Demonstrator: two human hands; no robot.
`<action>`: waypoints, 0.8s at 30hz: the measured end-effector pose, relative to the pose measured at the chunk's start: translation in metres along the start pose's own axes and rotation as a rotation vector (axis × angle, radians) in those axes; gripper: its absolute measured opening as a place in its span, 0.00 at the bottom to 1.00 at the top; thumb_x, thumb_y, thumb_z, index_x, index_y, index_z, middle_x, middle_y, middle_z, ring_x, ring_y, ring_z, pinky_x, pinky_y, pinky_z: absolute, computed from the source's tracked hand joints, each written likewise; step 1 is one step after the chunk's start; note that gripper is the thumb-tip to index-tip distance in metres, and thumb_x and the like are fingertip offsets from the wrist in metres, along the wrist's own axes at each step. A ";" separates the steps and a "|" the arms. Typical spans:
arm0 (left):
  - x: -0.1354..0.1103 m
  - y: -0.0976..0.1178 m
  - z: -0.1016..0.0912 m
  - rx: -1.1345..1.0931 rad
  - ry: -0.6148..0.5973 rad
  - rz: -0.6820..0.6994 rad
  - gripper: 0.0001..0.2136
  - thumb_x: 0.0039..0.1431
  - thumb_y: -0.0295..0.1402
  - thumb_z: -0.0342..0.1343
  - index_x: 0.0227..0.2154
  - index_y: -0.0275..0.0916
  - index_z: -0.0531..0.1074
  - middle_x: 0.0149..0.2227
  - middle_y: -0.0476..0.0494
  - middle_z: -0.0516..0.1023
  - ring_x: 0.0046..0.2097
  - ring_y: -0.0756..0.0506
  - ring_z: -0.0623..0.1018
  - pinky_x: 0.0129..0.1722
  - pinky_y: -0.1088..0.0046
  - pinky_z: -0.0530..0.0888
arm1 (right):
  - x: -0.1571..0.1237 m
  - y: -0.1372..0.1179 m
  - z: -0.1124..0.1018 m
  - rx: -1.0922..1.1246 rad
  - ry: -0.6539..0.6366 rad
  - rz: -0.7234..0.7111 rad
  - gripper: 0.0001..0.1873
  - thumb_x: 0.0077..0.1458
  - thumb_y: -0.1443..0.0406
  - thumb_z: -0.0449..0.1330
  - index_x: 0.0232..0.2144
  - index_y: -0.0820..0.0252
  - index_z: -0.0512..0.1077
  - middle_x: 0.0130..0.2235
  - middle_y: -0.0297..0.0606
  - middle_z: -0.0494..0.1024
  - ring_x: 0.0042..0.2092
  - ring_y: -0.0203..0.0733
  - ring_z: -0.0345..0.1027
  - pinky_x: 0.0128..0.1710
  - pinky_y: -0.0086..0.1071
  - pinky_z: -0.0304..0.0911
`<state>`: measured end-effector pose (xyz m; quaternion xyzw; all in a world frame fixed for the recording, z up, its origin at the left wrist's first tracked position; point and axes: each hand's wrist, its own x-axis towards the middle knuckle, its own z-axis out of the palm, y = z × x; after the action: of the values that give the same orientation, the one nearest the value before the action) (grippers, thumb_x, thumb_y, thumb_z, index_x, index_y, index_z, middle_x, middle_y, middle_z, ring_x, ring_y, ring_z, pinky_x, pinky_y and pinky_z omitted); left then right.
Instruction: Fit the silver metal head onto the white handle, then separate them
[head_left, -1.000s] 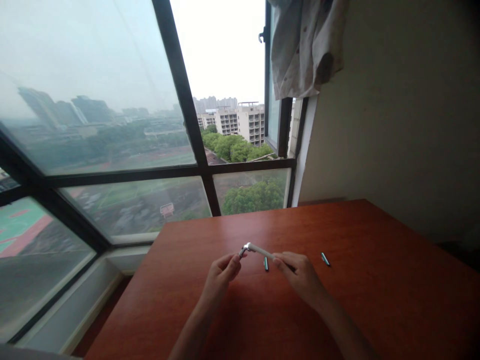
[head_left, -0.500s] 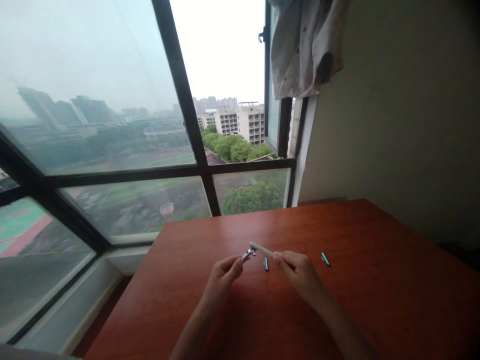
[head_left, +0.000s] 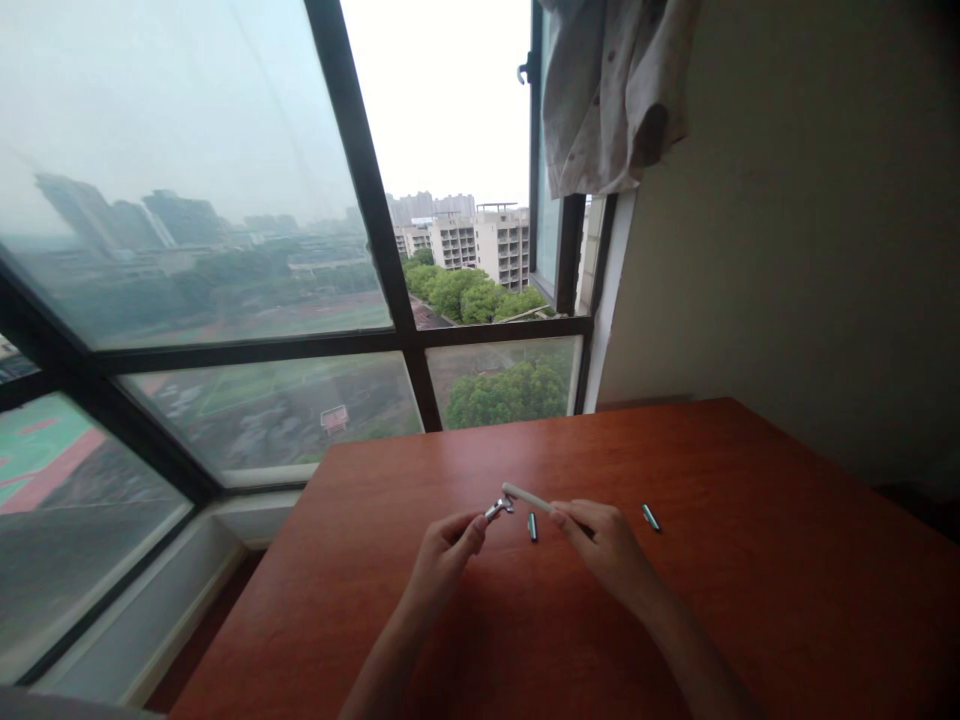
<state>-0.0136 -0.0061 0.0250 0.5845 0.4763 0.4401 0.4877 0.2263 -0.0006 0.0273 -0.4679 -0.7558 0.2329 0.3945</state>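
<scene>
My left hand [head_left: 452, 545] is closed around a silver razor handle [head_left: 495, 509], whose bare head end points up and to the right. Pinched in my right hand [head_left: 596, 540] is a pale, slim stick that looks like a toothbrush [head_left: 531, 498]. Its far end lies over the head end of the razor handle, touching it or very close; bristles are too small to make out. Just below the brush, a green and black razor blade cartridge [head_left: 532, 527] lies on the table. A second cartridge [head_left: 651, 517] lies to the right of my right hand.
The reddish-brown wooden table [head_left: 375, 600] reaches to the windows. Dark window frames [head_left: 255, 353] stand beyond its far and left edges. A grey cloth garment [head_left: 611, 100] hangs at the upper right, beside a bare wall [head_left: 787, 250].
The toothbrush and my right hand have shifted very slightly to the right. My left hand, the razor handle and both cartridges look almost the same.
</scene>
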 end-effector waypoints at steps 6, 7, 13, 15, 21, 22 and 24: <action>0.000 0.001 0.000 0.028 -0.013 0.012 0.19 0.57 0.45 0.54 0.34 0.30 0.77 0.23 0.51 0.58 0.26 0.51 0.59 0.25 0.77 0.56 | 0.000 -0.001 -0.004 -0.013 -0.006 -0.004 0.18 0.62 0.59 0.50 0.30 0.60 0.76 0.28 0.38 0.77 0.30 0.40 0.68 0.29 0.29 0.56; 0.000 0.002 0.000 0.043 -0.021 0.015 0.19 0.57 0.44 0.54 0.34 0.30 0.77 0.23 0.51 0.58 0.26 0.51 0.59 0.25 0.77 0.56 | -0.001 -0.002 -0.004 -0.006 -0.012 -0.008 0.17 0.62 0.59 0.51 0.30 0.60 0.76 0.28 0.38 0.77 0.30 0.40 0.68 0.30 0.29 0.56; -0.002 0.006 0.001 0.103 -0.059 0.012 0.19 0.57 0.45 0.53 0.29 0.31 0.77 0.22 0.51 0.58 0.26 0.51 0.59 0.25 0.76 0.55 | -0.001 -0.003 -0.005 0.023 -0.045 -0.020 0.16 0.61 0.59 0.51 0.32 0.59 0.76 0.31 0.38 0.78 0.31 0.40 0.69 0.31 0.29 0.57; -0.002 0.007 0.002 0.092 -0.061 0.011 0.19 0.56 0.45 0.54 0.30 0.31 0.77 0.22 0.51 0.58 0.26 0.51 0.60 0.25 0.76 0.56 | -0.001 -0.003 -0.005 0.011 -0.034 -0.015 0.17 0.62 0.59 0.51 0.31 0.59 0.77 0.31 0.38 0.78 0.31 0.40 0.69 0.31 0.29 0.58; -0.001 0.003 0.000 -0.032 -0.004 -0.009 0.21 0.55 0.46 0.56 0.37 0.30 0.78 0.22 0.51 0.58 0.25 0.52 0.58 0.24 0.77 0.54 | 0.000 -0.002 -0.006 -0.026 -0.009 0.004 0.19 0.62 0.59 0.50 0.32 0.60 0.77 0.28 0.38 0.77 0.30 0.40 0.69 0.30 0.29 0.57; -0.001 0.002 0.000 -0.055 -0.001 -0.012 0.21 0.55 0.46 0.56 0.37 0.30 0.78 0.22 0.51 0.58 0.25 0.52 0.58 0.24 0.77 0.54 | 0.000 -0.002 -0.005 -0.021 -0.009 0.003 0.19 0.62 0.58 0.50 0.32 0.60 0.77 0.29 0.38 0.77 0.30 0.40 0.69 0.31 0.29 0.58; 0.000 0.001 -0.001 -0.092 0.001 -0.016 0.21 0.55 0.45 0.56 0.39 0.30 0.77 0.22 0.52 0.58 0.24 0.52 0.56 0.23 0.77 0.53 | 0.000 -0.003 -0.005 0.000 -0.007 0.001 0.19 0.62 0.58 0.50 0.33 0.60 0.78 0.30 0.39 0.78 0.31 0.40 0.69 0.31 0.29 0.58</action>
<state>-0.0142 -0.0063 0.0266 0.5572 0.4605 0.4580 0.5174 0.2295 -0.0019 0.0322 -0.4673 -0.7571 0.2347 0.3915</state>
